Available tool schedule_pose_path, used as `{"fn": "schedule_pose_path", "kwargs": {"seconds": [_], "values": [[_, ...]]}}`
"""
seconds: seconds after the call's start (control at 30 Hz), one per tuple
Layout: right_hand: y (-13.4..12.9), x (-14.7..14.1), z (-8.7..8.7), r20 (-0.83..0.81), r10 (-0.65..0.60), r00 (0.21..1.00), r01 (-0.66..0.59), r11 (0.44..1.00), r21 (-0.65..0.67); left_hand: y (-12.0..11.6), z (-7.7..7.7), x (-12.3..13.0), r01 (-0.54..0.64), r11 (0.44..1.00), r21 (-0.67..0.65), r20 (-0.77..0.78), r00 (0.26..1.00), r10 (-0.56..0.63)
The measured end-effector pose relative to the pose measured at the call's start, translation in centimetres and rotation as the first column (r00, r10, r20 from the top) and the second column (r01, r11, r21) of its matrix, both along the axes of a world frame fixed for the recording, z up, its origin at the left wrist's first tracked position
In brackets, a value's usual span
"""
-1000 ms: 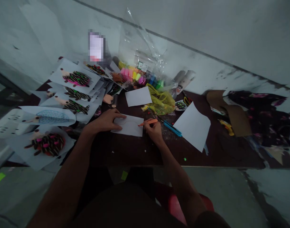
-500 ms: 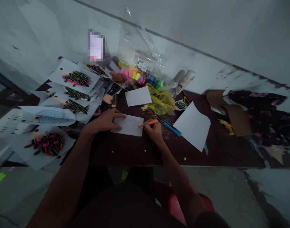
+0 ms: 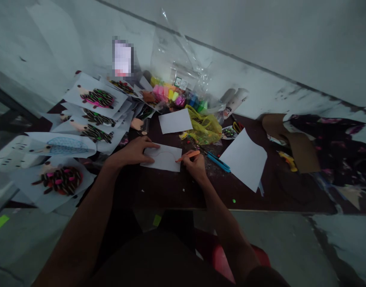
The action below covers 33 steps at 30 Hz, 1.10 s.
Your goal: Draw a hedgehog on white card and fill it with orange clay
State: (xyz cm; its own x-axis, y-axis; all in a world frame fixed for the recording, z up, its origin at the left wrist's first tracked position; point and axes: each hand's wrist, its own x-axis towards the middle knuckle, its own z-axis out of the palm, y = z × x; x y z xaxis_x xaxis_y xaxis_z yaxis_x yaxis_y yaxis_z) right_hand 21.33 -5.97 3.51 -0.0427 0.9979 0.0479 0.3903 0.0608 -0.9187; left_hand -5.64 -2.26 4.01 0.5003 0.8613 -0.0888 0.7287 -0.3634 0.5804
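Observation:
My left hand (image 3: 134, 152) lies flat on a small white paper sheet (image 3: 163, 159), its fingertips pressing the sheet's left part. My right hand (image 3: 194, 166) grips an orange pen (image 3: 190, 156), whose tip rests on the sheet's right part. A thin curved line, drawn in orange, arcs across the paper between my hands. Blue-handled scissors (image 3: 218, 162) lie just beyond my right hand.
Paper hedgehog crafts (image 3: 95, 98) are spread at the left. Behind the sheet are a white sheet (image 3: 175, 121), a yellow plastic bag (image 3: 203, 126) and colored modeling clay packs (image 3: 167, 95). A larger white sheet (image 3: 244, 159) and brown cardboard (image 3: 301, 149) lie to the right.
The orange pen and my right hand have shifted slightly on the paper. The whole view has drifted a little. My left hand stays on the sheet.

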Motion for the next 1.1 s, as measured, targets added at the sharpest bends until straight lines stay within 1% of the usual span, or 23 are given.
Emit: {"fn": "schedule_pose_path", "kwargs": {"seconds": [0.23, 0.4, 0.47, 0.5, 0.57, 0.63, 0.7, 0.77, 0.87, 1.0, 1.1], "values": [[0.1, 0.0, 0.2, 0.014, -0.005, 1.000, 0.005, 1.000, -0.001, -0.1, 0.4, 0.1, 0.006, 1.000, -0.006, 0.007, 1.000, -0.006], [0.0, 0.0, 0.2, 0.005, -0.014, 1.000, 0.014, 1.000, 0.022, -0.1, 0.2, -0.3, 0.030, 0.999, 0.014, 0.013, 0.999, -0.030], [0.0, 0.0, 0.2, -0.032, -0.030, 0.999, 0.031, 0.999, 0.038, -0.1, 0.0, -0.4, 0.034, 0.999, 0.023, 0.037, 0.999, -0.034], [0.0, 0.0, 0.2, -0.059, -0.046, 0.997, 0.049, 0.997, 0.053, -0.1, 0.0, -0.4, 0.022, 0.999, 0.025, 0.050, 0.998, -0.024], [0.1, 0.1, 0.2, -0.118, -0.085, 0.989, 0.096, 0.991, 0.091, 0.0, -0.1, -0.2, -0.037, 0.999, 0.035, 0.058, 0.998, 0.035], [0.2, 0.1, 0.3, -0.187, -0.121, 0.975, 0.144, 0.983, 0.113, 0.3, -0.1, 0.2, -0.111, 0.992, 0.062, 0.024, 0.994, 0.110], [0.3, 0.1, 0.3, -0.259, -0.131, 0.957, 0.161, 0.982, 0.100, 0.7, -0.1, 0.7, -0.148, 0.984, 0.096, -0.042, 0.987, 0.153], [0.4, 0.0, 0.3, -0.312, -0.121, 0.942, 0.156, 0.984, 0.088, 1.3, 0.0, 1.2, -0.159, 0.981, 0.114, -0.106, 0.980, 0.171], [0.5, 0.0, 0.6, -0.332, -0.097, 0.938, 0.139, 0.984, 0.108, 2.1, 0.2, 1.5, -0.165, 0.980, 0.114, -0.146, 0.973, 0.181], [1.1, 0.3, 1.3, -0.313, -0.070, 0.947, 0.117, 0.984, 0.136, 2.8, 0.5, 1.4, -0.129, 0.989, 0.070, -0.151, 0.979, 0.139], [1.7, 0.5, 1.9, -0.286, -0.054, 0.957, 0.092, 0.988, 0.121, 3.1, 0.7, 1.2, -0.110, 0.993, 0.043, -0.117, 0.987, 0.115]]}}
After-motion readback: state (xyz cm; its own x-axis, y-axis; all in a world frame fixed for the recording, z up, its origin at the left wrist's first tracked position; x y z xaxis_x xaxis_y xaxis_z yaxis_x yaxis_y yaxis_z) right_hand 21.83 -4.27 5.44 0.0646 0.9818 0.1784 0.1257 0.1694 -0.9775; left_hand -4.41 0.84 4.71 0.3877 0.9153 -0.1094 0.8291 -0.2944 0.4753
